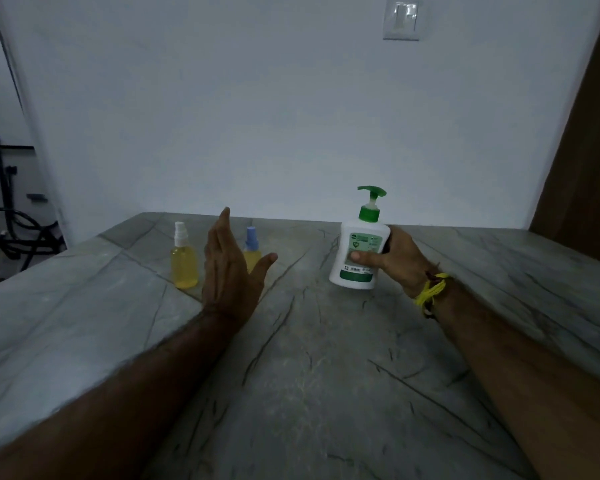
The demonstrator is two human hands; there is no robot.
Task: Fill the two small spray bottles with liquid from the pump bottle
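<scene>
White plastic pump bottle with green pump head (357, 251) sat in the right hand (400, 259), thumb across its label, fingers wrapped behind; base near or on the grey veined stone bench (309, 358) (contact unclear), toward the far edge. Left hand (227, 271) was spread flat and empty, touching nothing. Behind it, small clear spray bottle with blue cap (252, 249), partly hidden, yellow liquid inside. Just left, small clear spray bottle with white cap (183, 261), mostly full of yellow liquid.
</scene>
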